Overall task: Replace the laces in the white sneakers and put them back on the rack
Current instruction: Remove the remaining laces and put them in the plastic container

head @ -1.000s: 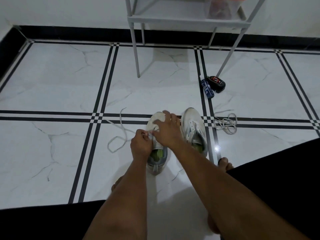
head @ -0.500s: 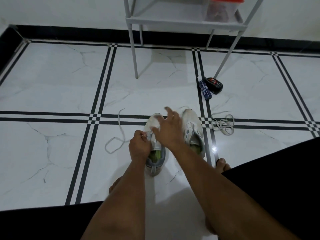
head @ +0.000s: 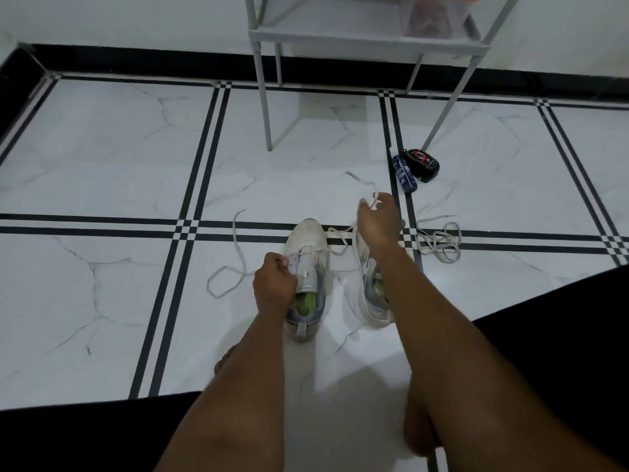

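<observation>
Moved since half a second ago: right hand (head: 379, 226), formerly low over the toe of the left sneaker (head: 305, 267), is now raised farther out above the front of the right sneaker (head: 366, 284), fingers pinching a white lace (head: 340, 238) drawn up from the left sneaker's front eyelets. Lace: one run slants from the left shoe's front up to the right fingertips, its free end showing just above them; the other end trails off the shoe's left side in a loose loop on the tiles. Left hand (head: 274, 284): unchanged in place, fingers curled on the left sneaker's eyelet edge and tongue, gripping the shoe; whether it also pinches the lace cannot be told. Left sneaker: white, grey collar, green insole, upright on the floor, toe pointing away. Right sneaker: just beside it on the right, partly hidden by the right forearm, green insole visible. Spare lace (head: 439, 241): tangled bundle on the floor, right of the right sneaker, apart from it. Blue tube (head: 404, 173): lying on a black tile stripe beyond the shoes. Black container (head: 423, 163): red-marked top, touching or just beside the tube, at the foot of a rack leg. Rack (head: 367, 39): grey metal, against the wall, well apart from the sneakers; red-lidded clear box (head: 439, 15) on its shelf. Floor (head: 102, 165): white marbled tile with black double stripes.
</observation>
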`<state>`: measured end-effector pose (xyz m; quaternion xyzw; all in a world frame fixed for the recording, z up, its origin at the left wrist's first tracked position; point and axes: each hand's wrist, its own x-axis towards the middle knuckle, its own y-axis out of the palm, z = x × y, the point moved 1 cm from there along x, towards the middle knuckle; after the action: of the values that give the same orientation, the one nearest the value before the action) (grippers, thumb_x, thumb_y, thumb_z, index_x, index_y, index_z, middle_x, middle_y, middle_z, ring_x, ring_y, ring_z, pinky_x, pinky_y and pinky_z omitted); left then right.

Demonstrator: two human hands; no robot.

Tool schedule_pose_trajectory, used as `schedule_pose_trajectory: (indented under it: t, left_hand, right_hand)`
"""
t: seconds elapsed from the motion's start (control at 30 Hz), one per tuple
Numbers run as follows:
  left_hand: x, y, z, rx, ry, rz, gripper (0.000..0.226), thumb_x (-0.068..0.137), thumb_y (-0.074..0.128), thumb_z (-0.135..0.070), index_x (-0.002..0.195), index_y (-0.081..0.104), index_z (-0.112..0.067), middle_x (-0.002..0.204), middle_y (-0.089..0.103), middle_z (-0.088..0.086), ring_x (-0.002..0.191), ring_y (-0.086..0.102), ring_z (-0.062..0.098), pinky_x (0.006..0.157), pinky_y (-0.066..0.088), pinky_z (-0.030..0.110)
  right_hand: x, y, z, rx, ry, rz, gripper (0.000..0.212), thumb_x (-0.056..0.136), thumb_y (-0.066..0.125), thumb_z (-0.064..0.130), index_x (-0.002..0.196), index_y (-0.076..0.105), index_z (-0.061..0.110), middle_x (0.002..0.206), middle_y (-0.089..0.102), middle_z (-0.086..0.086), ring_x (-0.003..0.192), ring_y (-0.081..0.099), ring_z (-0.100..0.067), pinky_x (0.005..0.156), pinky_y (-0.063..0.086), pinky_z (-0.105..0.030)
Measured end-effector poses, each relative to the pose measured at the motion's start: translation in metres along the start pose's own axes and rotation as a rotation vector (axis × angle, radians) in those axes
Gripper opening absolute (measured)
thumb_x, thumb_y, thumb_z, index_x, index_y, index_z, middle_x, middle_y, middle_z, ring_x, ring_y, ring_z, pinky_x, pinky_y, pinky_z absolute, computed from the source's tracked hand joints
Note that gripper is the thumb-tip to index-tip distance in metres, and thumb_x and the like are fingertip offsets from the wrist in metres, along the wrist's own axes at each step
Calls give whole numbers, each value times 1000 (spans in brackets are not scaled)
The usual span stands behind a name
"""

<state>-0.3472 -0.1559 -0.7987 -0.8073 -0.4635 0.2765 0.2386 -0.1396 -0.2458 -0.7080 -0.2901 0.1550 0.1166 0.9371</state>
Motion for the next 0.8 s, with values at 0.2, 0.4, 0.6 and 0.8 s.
schedule_pose_trajectory:
  t: [0.2,0.4,0.6,0.8]
  left_hand:
    - [3,2,-3,-16,-43,22,13,97,54,-16,107,62,-17,94,67,0,85,59,24,76,40,30]
    - [39,-12,-6,-309,-242,331,32,97,53,-7,123,66,-19,110,71,15,88,66,30,75,59,39]
    - [62,-18,-1,-50,-75,426,11,86,81,-17,82,72,-22,83,75,9,73,70,22,71,60,38]
    - [61,-22,-29,-329,-168,204,10,84,68,-20,80,74,-27,94,73,-4,89,68,17,74,52,28]
  right_hand:
    - [-53,39,-44,-445,-259,295,87,94,64,62,158,34,11,154,42,-15,138,49,-37,110,45,-49]
    - [-78,52,-68,-505,-343,438,65,102,50,50,154,41,12,151,44,-16,136,52,-37,108,45,-46]
    - [-101,52,-78,-506,-364,453,97,84,64,68,156,32,12,156,42,-13,142,43,-34,113,44,-50]
    - [-111,63,-95,-685,-441,356,81,95,53,58,156,33,8,169,27,-14,142,41,-38,103,50,-55]
